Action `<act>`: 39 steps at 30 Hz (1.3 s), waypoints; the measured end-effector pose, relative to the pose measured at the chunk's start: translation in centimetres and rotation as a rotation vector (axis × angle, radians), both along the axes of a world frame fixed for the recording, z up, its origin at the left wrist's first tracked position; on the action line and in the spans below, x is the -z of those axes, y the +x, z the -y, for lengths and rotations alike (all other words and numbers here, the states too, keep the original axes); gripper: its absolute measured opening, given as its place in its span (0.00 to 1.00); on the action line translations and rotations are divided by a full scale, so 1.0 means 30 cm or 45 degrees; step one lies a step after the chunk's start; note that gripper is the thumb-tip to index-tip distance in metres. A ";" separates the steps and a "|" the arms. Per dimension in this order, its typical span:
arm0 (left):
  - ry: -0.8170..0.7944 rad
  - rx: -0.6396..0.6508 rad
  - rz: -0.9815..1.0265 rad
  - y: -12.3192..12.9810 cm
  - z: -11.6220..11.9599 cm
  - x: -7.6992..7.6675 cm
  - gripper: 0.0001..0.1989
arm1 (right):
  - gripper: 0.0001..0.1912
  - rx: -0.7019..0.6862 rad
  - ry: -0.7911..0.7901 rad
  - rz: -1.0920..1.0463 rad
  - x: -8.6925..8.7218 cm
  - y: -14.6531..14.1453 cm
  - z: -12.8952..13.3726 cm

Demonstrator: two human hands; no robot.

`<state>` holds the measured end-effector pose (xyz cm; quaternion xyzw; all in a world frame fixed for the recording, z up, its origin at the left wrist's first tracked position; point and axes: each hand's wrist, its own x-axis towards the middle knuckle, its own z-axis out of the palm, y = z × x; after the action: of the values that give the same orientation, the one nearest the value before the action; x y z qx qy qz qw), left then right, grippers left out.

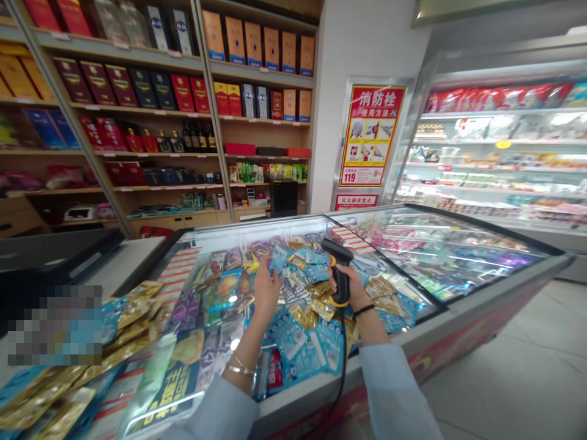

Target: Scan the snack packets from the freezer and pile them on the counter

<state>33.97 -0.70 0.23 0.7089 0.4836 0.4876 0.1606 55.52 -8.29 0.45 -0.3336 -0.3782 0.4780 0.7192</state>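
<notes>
Over a shop freezer (463, 318), a blue packet (278, 259) is pinched in the left hand (267, 290), just left of a scanner (340, 275) clamped in the right hand (354, 292), its head tilted toward the packet.

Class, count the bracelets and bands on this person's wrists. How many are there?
3: two thin gold bracelets sit on the left wrist, and one black band sits on the right wrist. The sleeves could hide more.

A shop with stocked shelves (151, 153) and a chest freezer (458, 311).
</notes>
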 end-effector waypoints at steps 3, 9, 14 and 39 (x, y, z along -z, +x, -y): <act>0.035 -0.080 0.111 0.005 0.000 0.002 0.16 | 0.12 -0.068 -0.018 0.023 -0.005 -0.019 0.012; -0.013 -0.083 0.168 0.010 0.007 0.003 0.13 | 0.13 -0.200 -0.010 0.039 0.000 -0.024 0.021; 0.038 -0.072 0.238 0.011 0.015 -0.002 0.12 | 0.13 -0.227 -0.028 0.026 0.003 -0.016 0.025; -0.179 -0.023 -0.002 -0.005 0.032 -0.045 0.28 | 0.10 -0.116 0.007 -0.052 -0.019 0.017 0.087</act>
<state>33.81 -1.65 1.58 0.6919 0.5232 0.4533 0.2053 56.04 -10.90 1.02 -0.3044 -0.3796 0.5159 0.7050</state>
